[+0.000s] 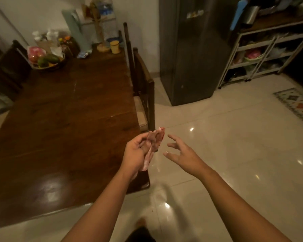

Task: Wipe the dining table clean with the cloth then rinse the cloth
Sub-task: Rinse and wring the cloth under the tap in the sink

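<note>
My left hand (pixel 136 154) holds a small crumpled pinkish cloth (pixel 154 142) up in the air, just over the near right corner of the dark wooden dining table (pixel 68 123). The cloth sticks out above and hangs a little below my fingers. My right hand (pixel 181 154) hovers to the right of the cloth, over the floor, fingers spread and holding nothing. A short gap separates it from the cloth.
A fruit basket (pixel 47 62), bags, a yellow cup (pixel 115 46) and a wooden stand crowd the table's far end. A dark chair (pixel 143 91) stands at the table's right side. Beyond it are a grey fridge (pixel 194 55), a white shelf rack (pixel 262 51) and a patterned rug (pixel 299 105) on glossy tiles.
</note>
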